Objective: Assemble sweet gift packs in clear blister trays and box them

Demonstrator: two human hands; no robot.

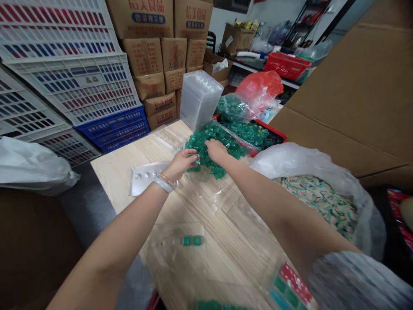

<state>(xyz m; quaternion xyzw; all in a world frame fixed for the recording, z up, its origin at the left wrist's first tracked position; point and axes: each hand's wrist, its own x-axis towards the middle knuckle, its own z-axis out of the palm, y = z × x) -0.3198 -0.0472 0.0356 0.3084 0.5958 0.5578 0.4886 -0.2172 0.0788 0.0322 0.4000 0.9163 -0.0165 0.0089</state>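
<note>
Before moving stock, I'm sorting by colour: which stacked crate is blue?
The blue crate beside the cardboard boxes, beneath a white crate; the others are white.

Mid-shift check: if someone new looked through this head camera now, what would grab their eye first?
Probably the green pile at the table's far end, with the left hand at its near edge and the right hand over it. Next, perhaps, the tall clear stack just behind the pile, and the white bag of multicoloured pieces on the right.
</note>
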